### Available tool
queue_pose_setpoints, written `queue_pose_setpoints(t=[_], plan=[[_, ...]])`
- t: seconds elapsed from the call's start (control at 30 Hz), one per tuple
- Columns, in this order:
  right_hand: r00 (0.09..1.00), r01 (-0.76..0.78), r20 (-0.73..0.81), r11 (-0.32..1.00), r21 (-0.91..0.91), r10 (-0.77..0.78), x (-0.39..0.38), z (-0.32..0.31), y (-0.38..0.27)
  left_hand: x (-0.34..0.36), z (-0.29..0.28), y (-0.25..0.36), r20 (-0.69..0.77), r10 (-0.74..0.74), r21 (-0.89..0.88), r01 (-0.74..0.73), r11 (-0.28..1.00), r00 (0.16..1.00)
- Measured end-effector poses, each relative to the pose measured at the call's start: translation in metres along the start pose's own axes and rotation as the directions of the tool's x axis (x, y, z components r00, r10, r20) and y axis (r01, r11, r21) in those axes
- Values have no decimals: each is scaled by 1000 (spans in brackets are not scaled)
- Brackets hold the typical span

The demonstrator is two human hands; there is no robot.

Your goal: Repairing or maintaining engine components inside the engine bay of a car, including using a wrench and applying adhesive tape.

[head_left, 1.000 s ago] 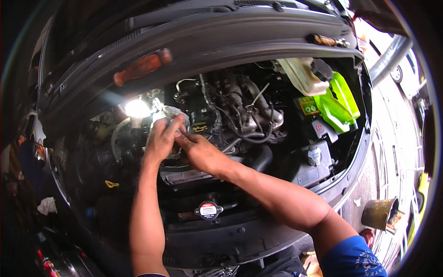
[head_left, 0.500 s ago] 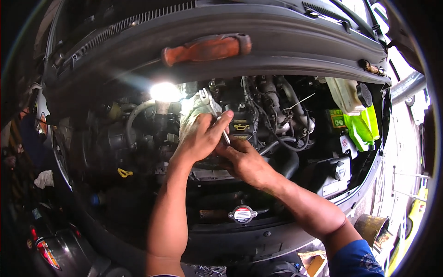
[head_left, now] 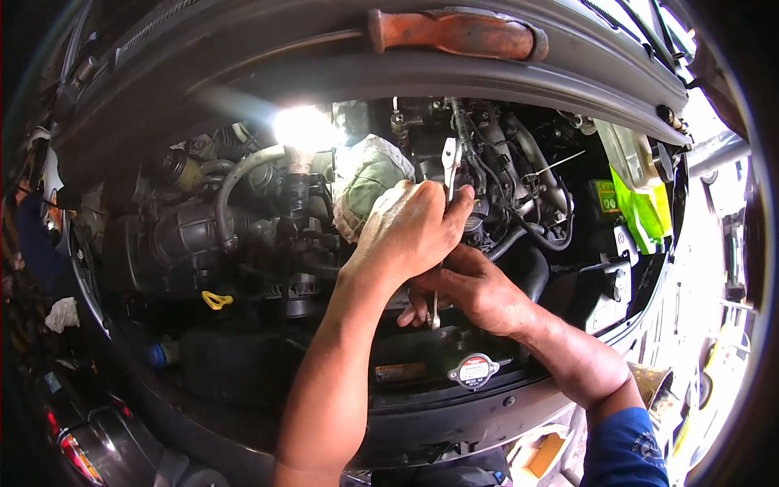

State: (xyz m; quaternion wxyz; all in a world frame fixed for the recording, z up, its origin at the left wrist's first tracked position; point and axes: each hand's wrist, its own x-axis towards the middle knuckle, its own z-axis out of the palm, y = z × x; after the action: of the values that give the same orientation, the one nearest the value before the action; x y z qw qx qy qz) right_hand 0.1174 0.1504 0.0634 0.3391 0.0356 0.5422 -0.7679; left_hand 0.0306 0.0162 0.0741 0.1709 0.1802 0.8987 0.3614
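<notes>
- Looking down into the engine bay (head_left: 203, 243), I see it take up nearly the whole view, with the dark front panel (head_left: 454, 422) along its near edge and the raised hood (head_left: 243, 89) arching over the far edge.
- Lying across the underside of the hood, toward the far right, is a long orange-handled tool (head_left: 458, 32), well apart from both of my hands.
- At the bay's right edge I make out a pale reservoir (head_left: 625, 150) with a bright green-yellow cloth (head_left: 641, 211) just below it.
- My left hand (head_left: 410, 231) sits near the middle of the bay, fingers curled and pressed around the upper shank of a slim silver wrench (head_left: 450, 162), whose open head pokes up just above the knuckles.
- My right hand (head_left: 471, 288) is directly below, touching the left; its fingers are curled around the wrench's lower end, which shows between them.
- Bunched just left of my left hand is a pale rag (head_left: 365, 174), touching it.
- A work light (head_left: 304, 128) glares at the far edge, beside the rag.
- On the near edge sits a round radiator cap (head_left: 473, 371), just below my right hand.
- Toward the near left I spot a small yellow dipstick loop (head_left: 216, 300).
</notes>
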Motion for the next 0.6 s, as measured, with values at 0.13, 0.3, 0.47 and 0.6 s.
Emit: queue_pose_setpoints(t=[0.13, 0.3, 0.47, 0.6], plan=[[1000, -17, 22, 998, -59, 19, 2, 3, -4, -3, 1, -4, -37, 6, -32, -7, 999, 999], [1000, 6, -25, 996, -89, -8, -3, 7, 2, -4, -1, 4, 36, 3, -85, 0, 996, 999], [999, 37, 40, 984, -172, -31, -2, 2, 1, 4, 13, -16, -58, 92, -125, -98, 987, 994], [997, 68, 50, 981, -180, -60, 2, -2, 3, 5, 10, -13, -74, 153, -97, -160, 982, 986]])
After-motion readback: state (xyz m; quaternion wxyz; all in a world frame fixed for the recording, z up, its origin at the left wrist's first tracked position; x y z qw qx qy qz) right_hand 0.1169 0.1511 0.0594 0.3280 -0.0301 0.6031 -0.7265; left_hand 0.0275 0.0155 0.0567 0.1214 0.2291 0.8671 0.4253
